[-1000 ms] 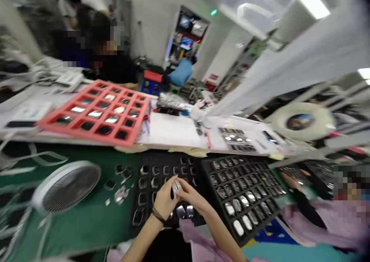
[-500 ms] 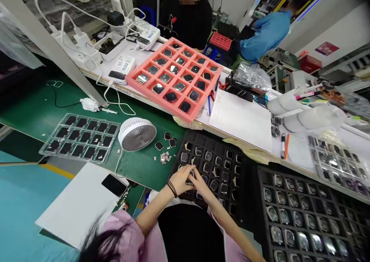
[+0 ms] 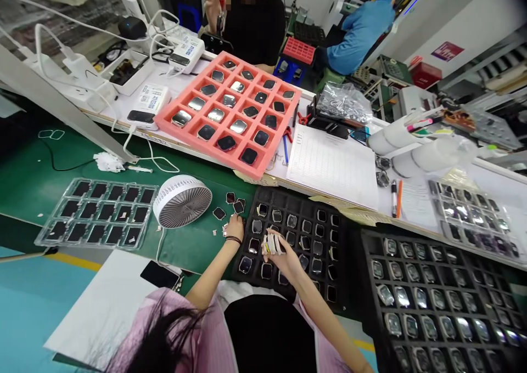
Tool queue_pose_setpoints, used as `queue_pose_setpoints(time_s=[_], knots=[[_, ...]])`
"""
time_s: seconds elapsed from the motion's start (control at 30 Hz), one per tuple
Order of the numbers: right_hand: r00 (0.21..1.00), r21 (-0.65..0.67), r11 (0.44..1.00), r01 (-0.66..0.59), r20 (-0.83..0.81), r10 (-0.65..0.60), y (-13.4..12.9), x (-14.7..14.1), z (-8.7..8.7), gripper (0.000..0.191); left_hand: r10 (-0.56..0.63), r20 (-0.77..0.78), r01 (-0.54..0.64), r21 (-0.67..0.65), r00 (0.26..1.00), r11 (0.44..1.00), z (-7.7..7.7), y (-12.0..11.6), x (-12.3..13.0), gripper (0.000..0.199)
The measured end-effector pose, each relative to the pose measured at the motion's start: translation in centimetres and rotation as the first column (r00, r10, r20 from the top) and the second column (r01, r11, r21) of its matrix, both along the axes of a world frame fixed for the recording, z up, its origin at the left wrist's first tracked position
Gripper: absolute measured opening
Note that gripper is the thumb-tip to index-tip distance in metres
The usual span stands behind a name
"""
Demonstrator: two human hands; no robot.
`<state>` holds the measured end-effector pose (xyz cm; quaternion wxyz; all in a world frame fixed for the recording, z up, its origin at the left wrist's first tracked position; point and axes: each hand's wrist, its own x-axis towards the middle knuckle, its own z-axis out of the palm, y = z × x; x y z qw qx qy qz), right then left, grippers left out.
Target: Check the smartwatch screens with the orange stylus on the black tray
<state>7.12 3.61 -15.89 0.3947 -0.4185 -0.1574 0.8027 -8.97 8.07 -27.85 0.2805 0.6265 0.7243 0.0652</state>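
My right hand (image 3: pixel 286 256) is wrapped round a small stack of watch cases (image 3: pixel 274 243), their pale edges showing, one with a yellow-green strip. It is above the black foam tray (image 3: pixel 272 195), whose pockets hold square watch faces. Left of this tray, my left hand (image 3: pixel 235 228) is down on the green mat, over the small pale pieces (image 3: pixel 214 232). Its fingers are drawn together, and whatever they grip is hidden. Just beyond them lie a few loose dark watch screens (image 3: pixel 219 213).
A white fan (image 3: pixel 181 202) and a clear tray of dark screens (image 3: pixel 99 211) are to the left. A pink tray of watch faces (image 3: pixel 164 114) rests on the shelf ahead. Another black tray (image 3: pixel 370 245) is at right. A person in black (image 3: pixel 255 30) sits opposite, one hand raised.
My hands were together over the black tray and have parted. The left has moved left onto the small pieces; the right now shows the watch-case stack. The view has shifted slightly.
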Motion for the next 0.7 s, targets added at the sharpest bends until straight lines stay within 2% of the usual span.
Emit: queue_pose_setpoints(time_s=[0.17,0.47,0.6,0.7], knots=[[0.999,0.022,0.999,0.028,0.016,-0.028,0.5,-0.1,0.4,0.034,-0.034,-0.041,0.035,0.012,0.999,0.999,-0.4,0.1,-0.1,0.021],[0.999,0.014,0.999,0.049,0.009,-0.049,0.5,0.2,0.4,0.031,-0.283,0.006,0.282,0.081,0.959,0.956,-1.6,1.0,-1.3,0.029],[0.998,0.02,0.998,0.065,0.001,-0.065,0.6,0.2,1.0,0.029,-0.301,0.027,0.295,0.133,0.953,0.946,-1.9,1.2,-1.9,0.03],[0.996,0.04,0.995,0.094,0.009,-0.094,0.6,0.2,1.5,0.029,-0.252,0.039,0.24,0.195,0.967,0.951,-1.4,0.9,-2.4,0.027]])
